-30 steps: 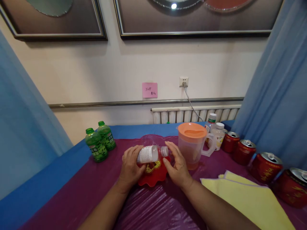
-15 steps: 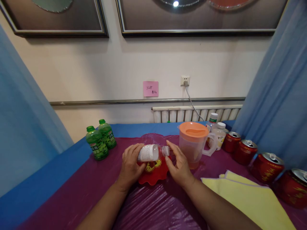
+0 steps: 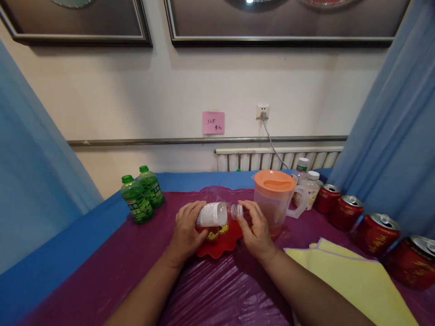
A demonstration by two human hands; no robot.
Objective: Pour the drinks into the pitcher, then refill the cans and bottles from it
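My left hand (image 3: 188, 228) is wrapped round the labelled lower part of a clear plastic bottle (image 3: 213, 214), which lies tilted on its side in the air, neck to the right. At the neck, the thumb and fingers of my right hand (image 3: 254, 226) pinch the whitish cap (image 3: 239, 211). Below the bottle, a red scalloped tray (image 3: 217, 249) with a yellow pattern rests on the purple plastic sheet (image 3: 204, 290). Close behind my right hand stands a clear pitcher (image 3: 267, 203) with an orange lid (image 3: 274, 181).
Two green bottles (image 3: 137, 201) stand at the left. Several red cans (image 3: 375, 235) line the right side, with two clear white-capped bottles (image 3: 310, 190) behind them. A yellow cloth (image 3: 343, 276) lies at the front right. Blue curtains (image 3: 384, 117) hang on both sides.
My right hand has closed from near the cap onto it. The bottle has shifted slightly to the right in my left hand's grip.
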